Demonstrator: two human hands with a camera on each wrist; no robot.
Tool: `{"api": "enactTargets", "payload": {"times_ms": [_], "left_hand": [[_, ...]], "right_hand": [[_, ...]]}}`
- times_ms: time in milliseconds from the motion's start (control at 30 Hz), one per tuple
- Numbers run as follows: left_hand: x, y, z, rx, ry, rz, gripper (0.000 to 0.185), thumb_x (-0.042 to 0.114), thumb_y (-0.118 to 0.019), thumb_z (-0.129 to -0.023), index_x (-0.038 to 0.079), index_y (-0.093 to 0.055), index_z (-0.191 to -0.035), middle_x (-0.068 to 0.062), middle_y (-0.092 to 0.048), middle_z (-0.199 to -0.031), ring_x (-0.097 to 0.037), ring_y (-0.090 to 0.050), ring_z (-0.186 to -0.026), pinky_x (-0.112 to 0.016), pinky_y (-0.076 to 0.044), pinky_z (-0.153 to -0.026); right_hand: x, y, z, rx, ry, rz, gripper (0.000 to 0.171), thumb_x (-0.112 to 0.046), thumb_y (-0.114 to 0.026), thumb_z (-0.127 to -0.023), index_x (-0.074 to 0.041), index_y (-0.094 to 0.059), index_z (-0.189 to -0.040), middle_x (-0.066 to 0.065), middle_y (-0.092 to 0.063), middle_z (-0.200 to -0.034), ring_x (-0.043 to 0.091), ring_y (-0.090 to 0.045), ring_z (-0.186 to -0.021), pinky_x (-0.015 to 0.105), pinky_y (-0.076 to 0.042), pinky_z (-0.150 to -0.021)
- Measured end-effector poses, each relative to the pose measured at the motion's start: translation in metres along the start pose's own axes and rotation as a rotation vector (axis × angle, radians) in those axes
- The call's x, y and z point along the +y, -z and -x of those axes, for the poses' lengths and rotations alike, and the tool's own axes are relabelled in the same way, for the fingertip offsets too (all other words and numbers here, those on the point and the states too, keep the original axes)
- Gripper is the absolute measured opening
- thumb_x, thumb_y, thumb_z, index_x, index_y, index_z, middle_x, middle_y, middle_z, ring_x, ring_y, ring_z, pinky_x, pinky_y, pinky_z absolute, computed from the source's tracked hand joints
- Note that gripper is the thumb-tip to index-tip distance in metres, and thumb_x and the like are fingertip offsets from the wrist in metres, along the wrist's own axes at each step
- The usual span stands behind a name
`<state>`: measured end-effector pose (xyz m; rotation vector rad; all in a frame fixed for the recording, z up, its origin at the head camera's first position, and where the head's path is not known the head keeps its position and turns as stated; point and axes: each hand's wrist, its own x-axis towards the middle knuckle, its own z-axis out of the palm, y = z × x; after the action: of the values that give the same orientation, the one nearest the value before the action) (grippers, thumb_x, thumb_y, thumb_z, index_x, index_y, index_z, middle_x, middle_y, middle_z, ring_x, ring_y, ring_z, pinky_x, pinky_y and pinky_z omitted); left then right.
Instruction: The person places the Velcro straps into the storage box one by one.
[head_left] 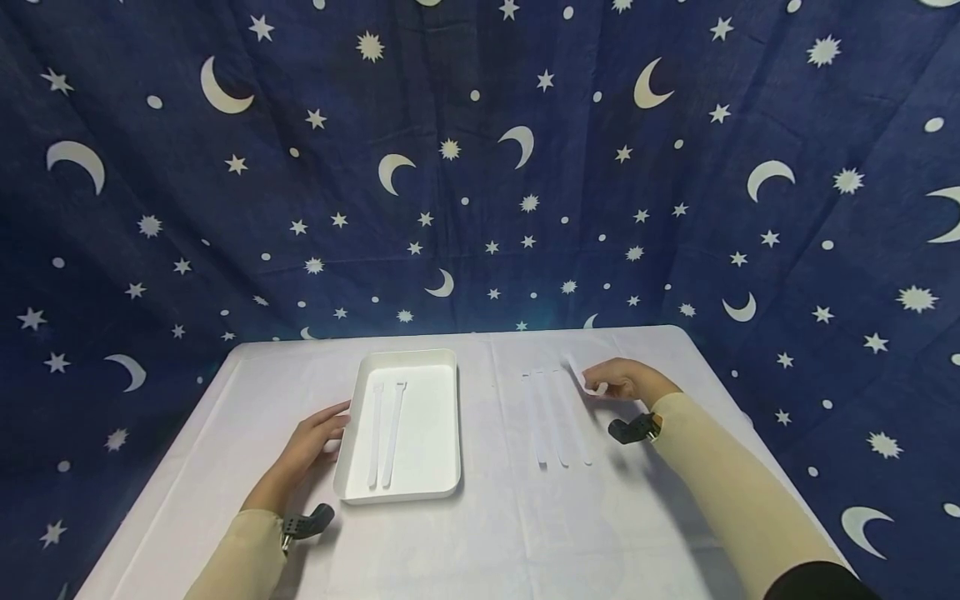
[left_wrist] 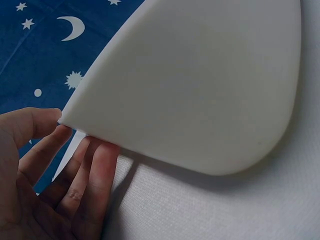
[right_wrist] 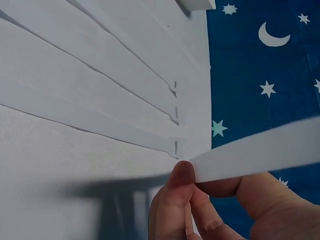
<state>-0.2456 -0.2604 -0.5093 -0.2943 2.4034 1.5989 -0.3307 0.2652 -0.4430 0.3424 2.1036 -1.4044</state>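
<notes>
My right hand (head_left: 622,379) pinches one end of a white slotted cable strap (right_wrist: 255,152) between thumb and finger, raised above the table. Beside it, three more white straps lie side by side: a left strap (head_left: 537,421), a middle strap (head_left: 554,421) and a right strap (head_left: 575,421). Small slots show at their far ends. My left hand (head_left: 307,446) touches the left side of a shallow white tray (head_left: 435,433), its fingertips (left_wrist: 106,152) against the outer wall. Inside the tray lie two straps, a left one (head_left: 376,437) and a right one (head_left: 393,433).
A white cloth covers the table (head_left: 480,542). Behind it hangs a dark blue curtain (head_left: 480,275) with moons and stars. Each wrist carries a small black camera mount, one on the left (head_left: 309,522) and one on the right (head_left: 632,428).
</notes>
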Motion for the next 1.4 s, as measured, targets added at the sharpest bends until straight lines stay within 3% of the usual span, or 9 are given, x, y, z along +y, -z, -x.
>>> {"api": "enactTargets", "payload": {"times_ms": [233,467,800,1000,1233,1400], "left_hand": [[0.000,0.000,0.001,0.001,0.004,-0.003,0.061,0.043,-0.052,-0.099,0.013,-0.039,-0.151,-0.023,-0.043,-0.149,-0.043,-0.047,-0.133,-0.038,-0.057,-0.087],[0.000,-0.001,0.001,0.005,0.002,-0.006,0.061,0.042,-0.052,-0.099,0.013,-0.039,-0.151,-0.023,-0.044,-0.148,-0.042,-0.048,-0.132,-0.039,-0.057,-0.088],[0.001,-0.001,0.001,0.008,0.005,-0.017,0.061,0.043,-0.051,-0.099,0.013,-0.039,-0.151,-0.024,-0.046,-0.147,-0.041,-0.049,-0.131,-0.038,-0.058,-0.087],[0.000,-0.001,0.001,0.010,0.013,-0.015,0.062,0.045,-0.052,-0.099,0.014,-0.039,-0.151,-0.023,-0.046,-0.147,-0.041,-0.049,-0.132,-0.037,-0.058,-0.086],[0.000,-0.001,0.002,0.005,0.010,-0.011,0.062,0.044,-0.052,-0.099,0.014,-0.039,-0.151,-0.023,-0.045,-0.148,-0.041,-0.048,-0.132,-0.038,-0.057,-0.088],[0.000,-0.001,0.002,0.004,0.007,-0.012,0.062,0.045,-0.052,-0.099,0.015,-0.039,-0.151,-0.022,-0.044,-0.149,-0.041,-0.048,-0.132,-0.040,-0.057,-0.089]], "right_hand": [[-0.004,-0.001,0.003,0.005,-0.037,-0.123,0.053,0.007,-0.060,-0.085,0.004,-0.048,-0.136,-0.003,-0.056,-0.071,0.004,-0.056,-0.062,0.015,-0.054,-0.060],[-0.012,-0.013,0.010,-0.047,-0.032,-0.205,0.048,0.008,-0.060,-0.084,0.000,-0.049,-0.131,-0.004,-0.059,-0.070,0.005,-0.058,-0.063,0.017,-0.056,-0.063],[-0.031,-0.030,0.013,-0.077,-0.038,-0.186,0.065,0.007,-0.061,-0.086,0.000,-0.037,-0.146,-0.001,-0.059,-0.080,0.005,-0.059,-0.066,0.016,-0.056,-0.062],[-0.040,-0.040,0.015,-0.082,-0.018,-0.206,0.062,0.009,-0.062,-0.085,0.001,-0.040,-0.142,0.001,-0.058,-0.082,0.007,-0.059,-0.068,0.019,-0.058,-0.067],[-0.049,-0.055,0.015,-0.103,-0.018,-0.230,0.046,0.010,-0.061,-0.085,0.000,-0.048,-0.129,0.004,-0.056,-0.091,0.010,-0.060,-0.074,0.022,-0.059,-0.068],[-0.056,-0.066,0.018,-0.097,-0.026,-0.198,0.044,0.008,-0.062,-0.085,-0.001,-0.050,-0.126,0.006,-0.056,-0.095,0.012,-0.060,-0.076,0.024,-0.059,-0.070]]}}
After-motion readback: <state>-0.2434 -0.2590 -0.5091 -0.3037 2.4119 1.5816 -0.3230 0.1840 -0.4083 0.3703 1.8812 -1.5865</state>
